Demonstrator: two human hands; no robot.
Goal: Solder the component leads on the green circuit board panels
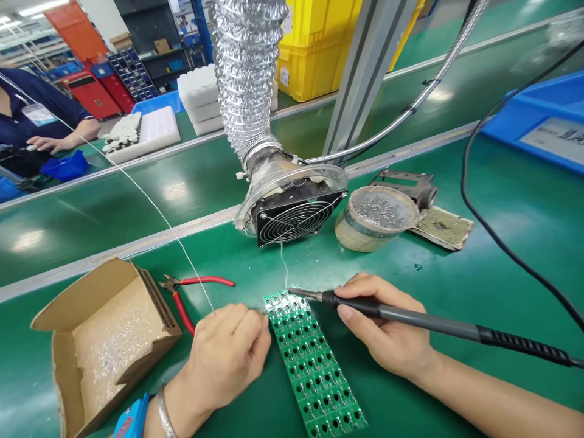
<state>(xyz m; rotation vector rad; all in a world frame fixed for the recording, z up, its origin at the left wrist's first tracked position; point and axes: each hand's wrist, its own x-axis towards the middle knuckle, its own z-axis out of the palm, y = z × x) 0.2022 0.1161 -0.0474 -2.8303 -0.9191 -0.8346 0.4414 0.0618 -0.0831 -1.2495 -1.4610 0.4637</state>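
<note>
A green circuit board panel [314,365], with rows of black round holes and shiny solder pads, lies on the bench in front of me. My right hand [387,322] grips a soldering iron [424,317], its tip touching the panel's far end. Faint smoke rises from there toward the fan. My left hand [230,350] is closed beside the panel's left edge. Thin solder wire [171,225] runs down from the upper left into this hand; the wire's end is hidden by the fingers.
A fume extractor fan [296,219] hangs low over the panel. To the left are red-handled cutters [182,298] and a cardboard box [68,365] of small clippings. A round tub [376,216] and a sponge tray [442,228] stand right. A co-worker [41,115] sits across the line.
</note>
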